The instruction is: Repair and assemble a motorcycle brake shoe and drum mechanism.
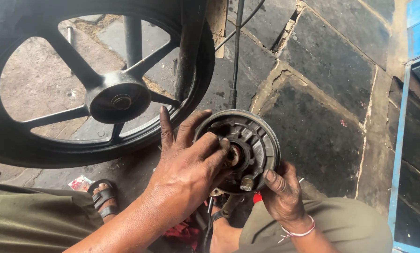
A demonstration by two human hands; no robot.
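The person's right hand (285,194) grips the lower rim of a round grey brake drum plate (254,140), thumb pressed on its face, holding it up off the ground. The left hand (189,171) lies over the plate's centre, fingertips curled at the hub; whether they pinch anything cannot be told. Judged so, the plate is already off the black spoked wheel (92,89) standing beyond the grip on the stone floor (322,107); refitting is not yet done

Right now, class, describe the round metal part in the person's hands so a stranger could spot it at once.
Start at the big black spoked wheel on the stone floor. Just right of its rim, both hands hold a grey brake plate. Unlike the wheel, it is small, ribbed, and trails a black cable.
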